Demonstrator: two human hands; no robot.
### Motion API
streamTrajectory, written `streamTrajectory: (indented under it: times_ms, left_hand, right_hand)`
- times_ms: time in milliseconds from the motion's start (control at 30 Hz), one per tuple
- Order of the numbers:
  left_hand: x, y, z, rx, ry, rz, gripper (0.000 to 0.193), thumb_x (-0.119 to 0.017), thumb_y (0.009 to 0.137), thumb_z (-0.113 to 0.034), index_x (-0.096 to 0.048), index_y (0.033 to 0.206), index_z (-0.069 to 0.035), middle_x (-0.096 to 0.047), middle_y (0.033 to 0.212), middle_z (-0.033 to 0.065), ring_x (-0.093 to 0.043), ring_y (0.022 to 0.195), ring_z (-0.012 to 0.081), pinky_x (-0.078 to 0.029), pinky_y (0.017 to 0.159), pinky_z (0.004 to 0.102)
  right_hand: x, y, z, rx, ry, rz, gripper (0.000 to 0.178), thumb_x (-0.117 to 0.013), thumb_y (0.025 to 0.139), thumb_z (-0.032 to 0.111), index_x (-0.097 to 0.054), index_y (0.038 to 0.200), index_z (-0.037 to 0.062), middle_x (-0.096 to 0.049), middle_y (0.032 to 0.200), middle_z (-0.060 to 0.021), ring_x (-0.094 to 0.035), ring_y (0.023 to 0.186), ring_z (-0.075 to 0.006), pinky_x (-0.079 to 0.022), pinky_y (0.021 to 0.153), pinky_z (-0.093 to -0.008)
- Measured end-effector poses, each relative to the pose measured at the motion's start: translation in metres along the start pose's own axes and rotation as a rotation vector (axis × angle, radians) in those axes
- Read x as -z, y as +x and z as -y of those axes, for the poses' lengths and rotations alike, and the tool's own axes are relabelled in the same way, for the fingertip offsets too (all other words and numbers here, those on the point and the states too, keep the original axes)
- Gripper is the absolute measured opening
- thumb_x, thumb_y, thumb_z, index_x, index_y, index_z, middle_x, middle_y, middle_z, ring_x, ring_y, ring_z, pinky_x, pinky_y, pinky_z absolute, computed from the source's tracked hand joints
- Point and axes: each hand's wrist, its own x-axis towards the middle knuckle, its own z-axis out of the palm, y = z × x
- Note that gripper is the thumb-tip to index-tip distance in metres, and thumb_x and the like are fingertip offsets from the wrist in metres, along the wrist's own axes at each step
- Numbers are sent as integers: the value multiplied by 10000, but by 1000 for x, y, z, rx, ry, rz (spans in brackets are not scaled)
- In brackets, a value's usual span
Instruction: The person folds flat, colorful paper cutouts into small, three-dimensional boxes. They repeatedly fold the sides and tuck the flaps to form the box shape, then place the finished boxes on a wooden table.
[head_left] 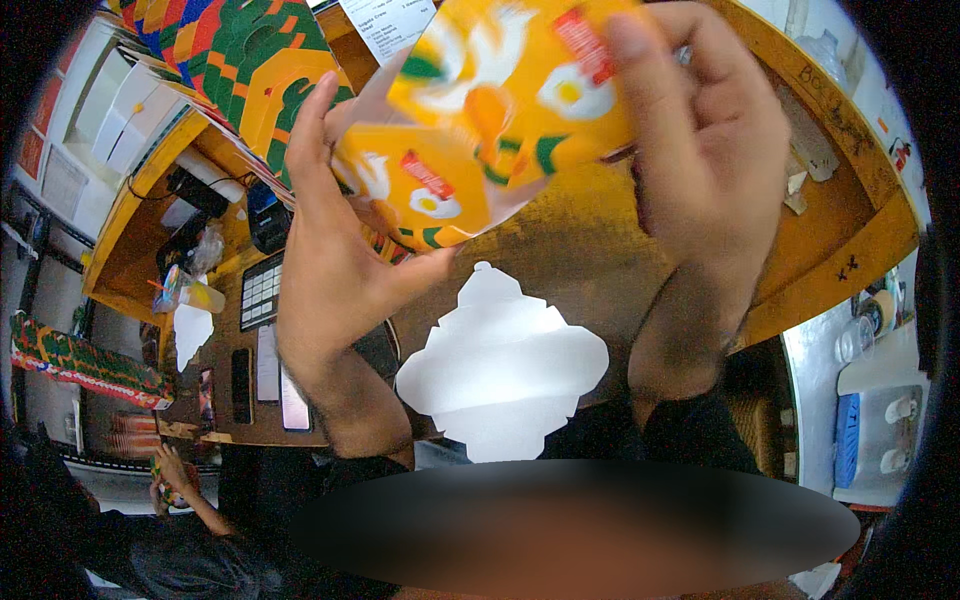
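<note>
Two bare hands hold up a glossy yellow carton (490, 110) printed with white, orange and green shapes, fried eggs and red labels, above a dark brown wooden desk (565, 255). The right hand (715, 150) has its grip clamped on the carton's upper right corner: the thumb lies flat across the printed face, beside a red label, while the other fingers curl by the far side of that edge. Most of the carton thus reaches leftward and downward from this grip. At its lower left, a smaller printed panel sits in the crook of the left hand (335, 240), whose forefinger points up along the left edge and whose thumb reaches out just below the bottom edge. That grip stands wide apart, with the carton's corner between thumb and forefinger; how firmly it presses, I cannot tell.

Below the carton and between the forearms lies a white, cross-shaped cardboard sheet (500, 370) with notched edges, at the near side of the desk. Beyond the left hand leans a stack of green, orange and red printed cardboard (260, 80), and near the carton's top is a white paper slip (385, 30). A black phone (242, 385) lies left of the left wrist.
</note>
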Motion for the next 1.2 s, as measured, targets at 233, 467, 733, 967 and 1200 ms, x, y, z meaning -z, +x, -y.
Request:
streamTrajectory:
  times_ms: [233,467,733,967,1200]
  left_hand:
    - [-5,1,2,-13,-4,-69,1330,-998,644,-57,-213,1717,-35,-482,1617,211,-534,1491,317,-437,1270,453]
    - [-11,4,19,-19,-12,-75,1240,-946,620,-44,-311,1685,-36,-490,1578,223,-543,1460,400,-461,1240,471]
    - [-12,2,18,-118,53,-138,1273,-970,601,-54,-297,1681,-25,-441,1653,210,-502,1525,379,-428,1282,461]
    - [-6,1,23,-71,-166,-131,1314,-948,619,-81,-227,1716,-15,-399,1703,205,-476,1552,323,-406,1288,440]
    - [17,-16,20,195,-532,35,1356,-897,664,-113,-104,1760,-20,-421,1682,220,-480,1546,332,-375,1281,442]
  right_hand:
    - [-10,-29,2,-56,-321,333,204,-606,1179,161,-678,1164,-30,-793,945,-59,-706,842,-48,-536,718,-215]
    - [-5,-26,3,-119,-213,349,232,-582,1189,179,-678,1170,-31,-750,981,-35,-676,889,-50,-536,776,-233]
    - [-6,-25,7,-32,-396,472,205,-614,1163,172,-700,1140,-13,-709,832,-62,-632,770,-73,-521,707,-278]
    - [10,-22,4,33,-124,482,309,-708,1090,214,-741,1321,10,-765,1009,-145,-676,844,-140,-527,774,-315]
    - [31,-6,-4,303,-161,599,303,-790,986,201,-771,1231,24,-760,1087,-152,-670,970,-194,-509,858,-377]
